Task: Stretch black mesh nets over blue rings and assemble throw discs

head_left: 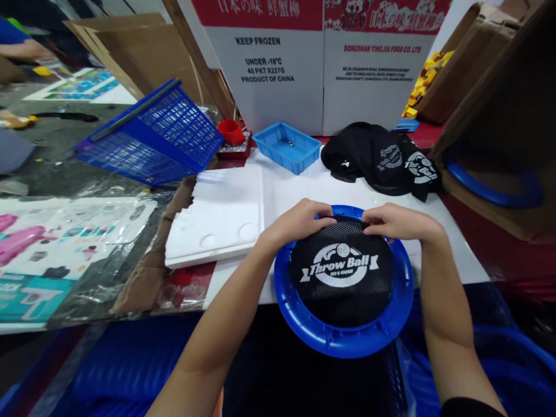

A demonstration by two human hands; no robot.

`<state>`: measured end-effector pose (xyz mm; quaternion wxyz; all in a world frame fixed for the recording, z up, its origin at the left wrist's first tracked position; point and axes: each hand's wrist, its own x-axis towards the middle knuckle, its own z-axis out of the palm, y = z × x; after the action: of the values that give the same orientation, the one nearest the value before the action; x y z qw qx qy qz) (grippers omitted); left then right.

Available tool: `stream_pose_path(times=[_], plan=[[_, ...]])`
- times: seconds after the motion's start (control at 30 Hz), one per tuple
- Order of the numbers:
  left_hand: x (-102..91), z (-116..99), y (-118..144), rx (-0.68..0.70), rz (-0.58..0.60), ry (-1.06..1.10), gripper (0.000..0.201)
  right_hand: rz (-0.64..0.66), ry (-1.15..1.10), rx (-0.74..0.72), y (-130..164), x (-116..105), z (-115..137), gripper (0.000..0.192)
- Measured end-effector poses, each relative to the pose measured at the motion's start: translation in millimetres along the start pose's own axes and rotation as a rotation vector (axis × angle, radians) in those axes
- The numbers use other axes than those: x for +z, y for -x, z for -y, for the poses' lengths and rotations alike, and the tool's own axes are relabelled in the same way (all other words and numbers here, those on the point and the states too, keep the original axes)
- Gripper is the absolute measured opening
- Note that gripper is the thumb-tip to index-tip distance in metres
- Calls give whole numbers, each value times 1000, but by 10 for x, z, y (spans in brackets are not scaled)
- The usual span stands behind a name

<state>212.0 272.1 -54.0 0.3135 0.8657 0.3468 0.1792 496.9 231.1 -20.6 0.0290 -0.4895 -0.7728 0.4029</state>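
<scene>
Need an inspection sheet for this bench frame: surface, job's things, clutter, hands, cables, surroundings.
Surface: white foam board lying over a white tabletop.
Job's things: blue ring with black mesh net printed Throw Ball stretched across it.
Clutter: pile of black nets, small blue tray, red cup, tilted blue basket.
Hands: left hand and right hand press the net's far edge at the ring.
Cables: nothing seen.
Surroundings: white frozen-food carton, brown cartons, printed packaging sheets.
</scene>
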Motion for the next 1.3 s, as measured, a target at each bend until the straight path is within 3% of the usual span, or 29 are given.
stream_pose_path(times=[0.13,0.57,0.87,1.03,1.3], plan=[[61,108,-46,61,-27,-74,19,-24,40,50,-96,59,-23,16],[86,80,-68,108,-34,-175,16,-187,202,-120,-161,83,-79,14],[54,117,-27,92,54,-112,9,-153,201,-173,-181,96,-71,13],[125,6,-19,36,-37,-133,17,-224,239,-203,-225,137,-71,20],[196,54,-68,-50,-108,-162,12,-395,246,-84,-367,241,-78,27]])
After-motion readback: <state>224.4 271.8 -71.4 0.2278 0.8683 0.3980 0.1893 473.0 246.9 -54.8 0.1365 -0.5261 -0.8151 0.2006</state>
